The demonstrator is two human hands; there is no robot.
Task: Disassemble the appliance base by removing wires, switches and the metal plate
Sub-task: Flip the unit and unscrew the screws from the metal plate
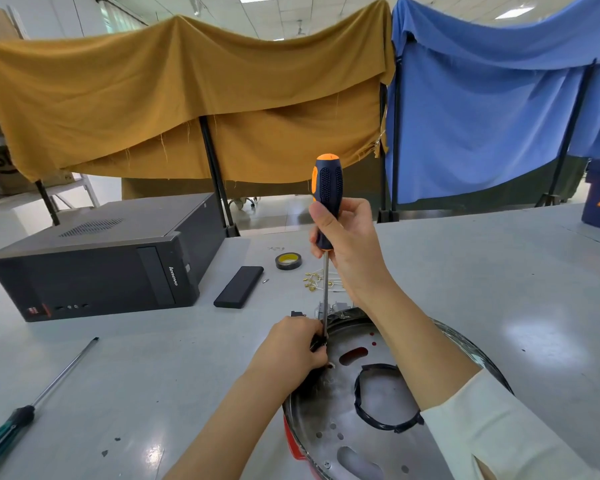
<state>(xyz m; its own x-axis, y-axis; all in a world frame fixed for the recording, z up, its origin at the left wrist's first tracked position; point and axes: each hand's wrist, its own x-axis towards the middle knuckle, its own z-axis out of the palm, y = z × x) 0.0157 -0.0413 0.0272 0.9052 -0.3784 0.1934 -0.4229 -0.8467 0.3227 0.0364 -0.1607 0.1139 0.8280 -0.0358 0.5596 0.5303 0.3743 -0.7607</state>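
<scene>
The round appliance base (388, 434) lies near the front of the table, its metal plate (378, 393) facing up with holes and a black tape ring. My right hand (347, 244) grips the black-and-orange screwdriver (327, 199) upright, its shaft reaching down to the base's far-left rim. There my left hand (291, 344) pinches a small black part at the rim, right beside the screwdriver tip. Loose white wires with brass terminals (317, 280) lie on the table behind the base. Grey switch parts (333, 308) sit at the base's far edge.
A black Lenovo computer case (101, 261) lies at the left. A flat black bar (239, 286) and a roll of black tape (288, 260) lie behind the base. A green-handled screwdriver (32, 407) rests at front left. Cloth-draped frames stand beyond the table.
</scene>
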